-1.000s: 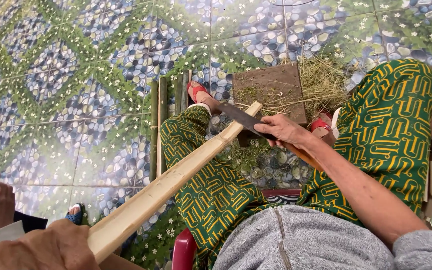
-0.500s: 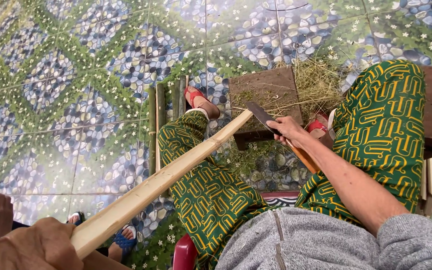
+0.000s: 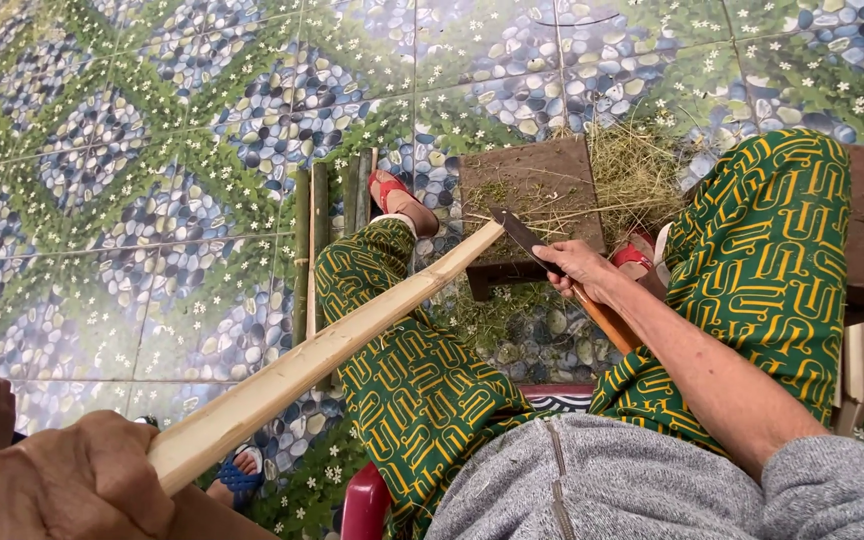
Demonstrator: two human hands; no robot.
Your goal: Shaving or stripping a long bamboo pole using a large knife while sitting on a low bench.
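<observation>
Clenched around the near end of a long pale bamboo slat (image 3: pixel 322 345), the grip of the left hand (image 3: pixel 62 485) is seen at the lower left corner; the slat runs diagonally up and to the right, across the left knee, and its far end lies at a dark wooden block (image 3: pixel 542 180). A knife (image 3: pixel 552 262) with a dark blade and an orange-brown handle is grasped by the right hand (image 3: pixel 582 268), the blade tip being set just beside the far end of the slat, over the near edge of the block. Both legs are covered by green trousers with a yellow pattern (image 3: pixel 752 270), and a grey sweater (image 3: pixel 652 480) is worn above them. A floor of pebble-and-flower patterned tiles (image 3: pixel 152 150) lies beneath. Dry grass-like shavings (image 3: pixel 632 170) are heaped on the right part of the block. Green bamboo strips (image 3: pixel 312 240) are laid on the floor left of the left leg. A red sandal (image 3: pixel 387 190) is worn on the left foot, near the block.
</observation>
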